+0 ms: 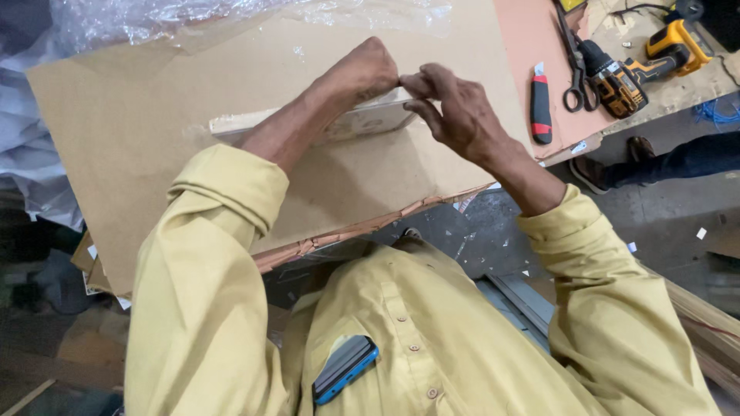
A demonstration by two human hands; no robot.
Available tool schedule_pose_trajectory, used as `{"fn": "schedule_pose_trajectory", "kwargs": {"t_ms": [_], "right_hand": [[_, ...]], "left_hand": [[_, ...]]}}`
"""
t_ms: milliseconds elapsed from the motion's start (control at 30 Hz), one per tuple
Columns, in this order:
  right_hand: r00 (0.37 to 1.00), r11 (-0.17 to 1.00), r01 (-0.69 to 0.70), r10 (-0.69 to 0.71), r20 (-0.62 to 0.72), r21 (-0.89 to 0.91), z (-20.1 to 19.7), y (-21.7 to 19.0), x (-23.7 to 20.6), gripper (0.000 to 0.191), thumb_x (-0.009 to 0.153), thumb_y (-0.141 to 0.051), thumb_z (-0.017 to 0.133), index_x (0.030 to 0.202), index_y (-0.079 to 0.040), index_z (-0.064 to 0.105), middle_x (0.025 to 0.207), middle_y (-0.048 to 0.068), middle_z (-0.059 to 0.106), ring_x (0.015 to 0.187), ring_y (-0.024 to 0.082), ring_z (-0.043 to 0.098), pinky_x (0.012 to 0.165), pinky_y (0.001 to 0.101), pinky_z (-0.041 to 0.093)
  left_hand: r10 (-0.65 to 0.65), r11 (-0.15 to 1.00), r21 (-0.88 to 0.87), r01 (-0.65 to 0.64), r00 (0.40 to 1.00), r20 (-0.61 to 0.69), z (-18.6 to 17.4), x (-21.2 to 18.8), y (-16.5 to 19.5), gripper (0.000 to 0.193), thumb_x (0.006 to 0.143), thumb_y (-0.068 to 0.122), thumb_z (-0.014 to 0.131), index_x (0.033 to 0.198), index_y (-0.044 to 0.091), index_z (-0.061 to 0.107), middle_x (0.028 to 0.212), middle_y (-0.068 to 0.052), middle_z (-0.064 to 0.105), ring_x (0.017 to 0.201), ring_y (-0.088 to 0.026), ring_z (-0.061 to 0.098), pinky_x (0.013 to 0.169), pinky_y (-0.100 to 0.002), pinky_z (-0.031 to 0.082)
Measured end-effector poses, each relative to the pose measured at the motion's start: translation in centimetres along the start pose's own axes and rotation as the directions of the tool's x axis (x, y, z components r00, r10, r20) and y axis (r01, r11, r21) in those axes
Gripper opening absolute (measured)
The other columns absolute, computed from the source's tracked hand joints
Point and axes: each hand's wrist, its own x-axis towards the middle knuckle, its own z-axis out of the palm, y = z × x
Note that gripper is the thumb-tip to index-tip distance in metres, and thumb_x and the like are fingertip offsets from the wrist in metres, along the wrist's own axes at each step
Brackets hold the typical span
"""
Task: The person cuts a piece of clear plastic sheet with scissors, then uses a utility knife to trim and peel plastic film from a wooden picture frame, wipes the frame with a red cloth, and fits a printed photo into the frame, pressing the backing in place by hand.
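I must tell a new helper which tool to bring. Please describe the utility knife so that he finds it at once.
Look at the pinkish board right of the big cardboard sheet. The knife lies on it, left of the scissors and the yellow drill. It alone has a black and red handle.

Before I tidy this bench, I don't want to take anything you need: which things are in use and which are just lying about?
In use:
left hand and right hand, both on the pale wooden strip
cardboard sheet under it

Lying about:
utility knife
scissors
yellow cordless drill
plastic wrap
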Motion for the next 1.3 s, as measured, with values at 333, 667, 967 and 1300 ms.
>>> {"fn": "schedule_pose_trajectory", "kwargs": {"t_ms": [333, 667, 967, 1300], "right_hand": [[0.94, 0.991, -0.015, -0.031, 0.339, 0.133, -2.7, 3.1, 3.2, 0.033, 0.101, -0.005, 0.069, 0.118, 0.004, 0.041, 0.104, 0.023, 0.073, 0.089, 0.042, 0.073, 0.071, 0.0433, 0.06], [0.982, 0.98, 0.188, -0.189, 0.004, 0.062, -3.6, -0.3, 2.8, 0.051, 0.096, -0.004, 0.068, 0.132, 0.005, 0.034, 0.112, 0.026, 0.068, 0.093, 0.046, 0.069, 0.076, 0.0485, 0.056], [0.951, 0.992, 0.035, -0.07, 0.302, 0.121, -3.1, 4.0, 3.3, 0.034, 0.106, -0.003, 0.067, 0.121, 0.003, 0.038, 0.1, 0.025, 0.071, 0.088, 0.049, 0.066, 0.068, 0.051, 0.051], [0.89, 0.991, -0.005, -0.057, 0.452, 0.135, -4.4, 5.0, 4.3, 0.031, 0.108, -0.008, 0.064, 0.121, 0.006, 0.039, 0.094, 0.021, 0.066, 0.08, 0.039, 0.064, 0.066, 0.0459, 0.048]], "left_hand": [[0.743, 0.62, 0.739, -0.263, 0.499, -0.446, 0.4, -11.7, 3.4, 0.022, 0.099, 0.018, 0.067, 0.113, 0.001, 0.069, 0.098, -0.013, 0.073, 0.093, -0.025, 0.07, 0.085, -0.038, 0.058], [0.237, 0.875, 0.46, -0.151, 0.962, -0.135, -2.6, -9.2, 3.1, 0.044, 0.088, 0.04, 0.088, 0.101, 0.001, 0.073, 0.087, -0.02, 0.072, 0.082, -0.038, 0.071, 0.074, -0.048, 0.054], [0.699, 0.564, 0.802, -0.194, 0.629, -0.339, 3.3, -9.9, 3.1, 0.031, 0.096, 0.013, 0.074, 0.122, -0.002, 0.067, 0.107, -0.015, 0.072, 0.099, -0.027, 0.071, 0.095, -0.039, 0.058], [0.268, 0.857, 0.465, -0.222, 0.963, -0.036, -2.6, -7.1, 5.4, 0.055, 0.096, 0.055, 0.079, 0.087, 0.001, 0.068, 0.075, -0.013, 0.065, 0.069, -0.029, 0.068, 0.059, -0.044, 0.051]]}}
